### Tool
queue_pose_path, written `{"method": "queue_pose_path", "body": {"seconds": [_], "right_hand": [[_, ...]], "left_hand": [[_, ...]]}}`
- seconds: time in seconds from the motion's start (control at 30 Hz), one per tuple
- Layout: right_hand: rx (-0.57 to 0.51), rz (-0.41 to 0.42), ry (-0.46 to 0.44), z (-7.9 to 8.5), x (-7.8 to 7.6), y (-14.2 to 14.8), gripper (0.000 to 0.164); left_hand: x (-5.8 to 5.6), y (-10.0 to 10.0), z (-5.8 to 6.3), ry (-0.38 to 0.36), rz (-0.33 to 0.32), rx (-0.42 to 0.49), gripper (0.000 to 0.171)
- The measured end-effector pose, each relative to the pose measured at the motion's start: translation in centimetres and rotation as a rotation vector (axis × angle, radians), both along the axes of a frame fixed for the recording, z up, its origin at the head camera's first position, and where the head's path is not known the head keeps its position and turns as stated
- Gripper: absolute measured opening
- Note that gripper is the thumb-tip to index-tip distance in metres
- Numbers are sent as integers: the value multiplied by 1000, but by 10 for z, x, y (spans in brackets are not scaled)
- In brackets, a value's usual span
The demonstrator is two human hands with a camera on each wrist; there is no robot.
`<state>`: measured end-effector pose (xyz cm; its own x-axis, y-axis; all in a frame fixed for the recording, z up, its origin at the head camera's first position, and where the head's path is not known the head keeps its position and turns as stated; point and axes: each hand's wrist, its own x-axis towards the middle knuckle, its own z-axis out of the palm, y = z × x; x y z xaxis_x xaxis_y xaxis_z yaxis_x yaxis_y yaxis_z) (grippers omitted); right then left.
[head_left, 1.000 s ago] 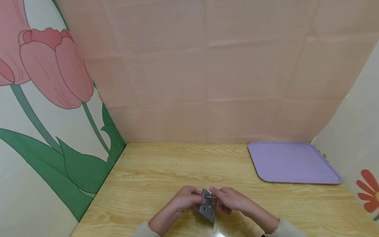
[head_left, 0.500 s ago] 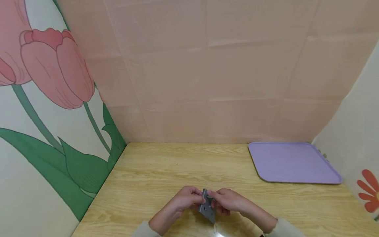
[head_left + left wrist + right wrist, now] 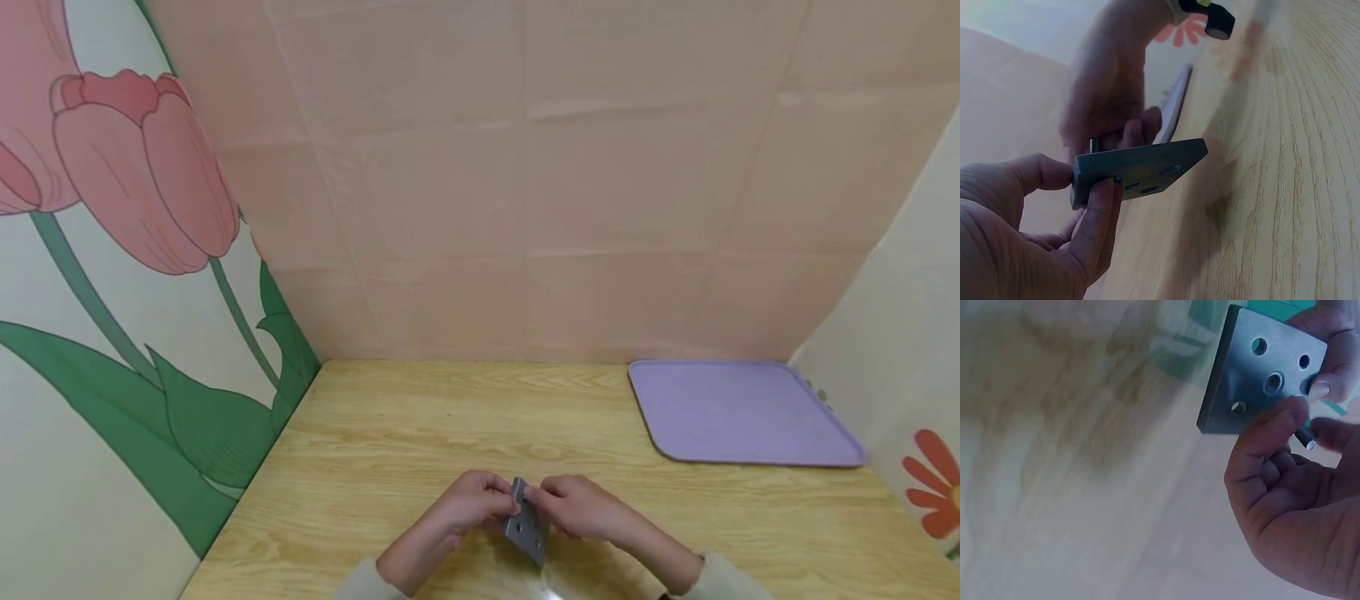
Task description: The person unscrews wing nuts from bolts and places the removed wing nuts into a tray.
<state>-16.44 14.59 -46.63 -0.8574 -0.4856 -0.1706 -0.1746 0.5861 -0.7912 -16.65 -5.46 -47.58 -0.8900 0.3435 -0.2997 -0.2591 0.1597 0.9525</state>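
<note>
A grey metal plate (image 3: pixel 529 533) with several round holes is held tilted above the table in the head view. My left hand (image 3: pixel 472 502) pinches one corner of it, the thumb on one face and fingertips (image 3: pixel 1099 203) on the other. On the plate's right side, my right hand (image 3: pixel 581 507) pinches a small metal screw (image 3: pixel 1305 439) between thumb and curled fingers. This screw stands out from the plate's face near the corner hole by the left fingertips. In the left wrist view a short dark length of the screw (image 3: pixel 1094 145) shows above the plate's edge.
A light purple tray (image 3: pixel 742 412) lies at the back right of the wood-grain table (image 3: pixel 420 417). Pink sheeting (image 3: pixel 525 208) covers the back wall, and a tulip mural (image 3: pixel 150 183) fills the left wall.
My right fingers have shifted around the screw and curled in, covering more of it than a second ago. The left hand and the plate have stayed in place.
</note>
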Motion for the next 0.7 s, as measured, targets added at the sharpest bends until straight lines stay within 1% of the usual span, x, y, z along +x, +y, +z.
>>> {"method": "queue_pose_path", "body": {"seconds": [0.07,0.17,0.2,0.27,0.3,0.33,0.4,0.47,0.57,0.7], "right_hand": [[113,45,211,0,1,0,36],[289,115,585,0,3,0,23],[333,139,693,0,3,0,21],[426,187,906,0,3,0,22],[460,209,993,0,3,1,23],[487,230,1063,0,3,1,24],[527,265,1160,0,3,2,26],[547,280,1219,-1,2,2,26],[550,280,1262,-3,2,3,25],[537,262,1279,-6,2,3,24]], "left_hand": [[0,0,0,-3,1,-3,21],[-1,-1,1,4,4,-1,21],[-1,-1,1,6,5,-3,21],[-1,-1,0,14,6,-2,22],[0,-1,-1,17,7,-2,22],[0,-1,-1,18,8,-4,21],[0,0,-2,21,9,-3,21],[0,0,-3,21,11,-6,20],[1,0,-4,21,10,-8,20],[1,0,-4,17,7,-16,21]]}}
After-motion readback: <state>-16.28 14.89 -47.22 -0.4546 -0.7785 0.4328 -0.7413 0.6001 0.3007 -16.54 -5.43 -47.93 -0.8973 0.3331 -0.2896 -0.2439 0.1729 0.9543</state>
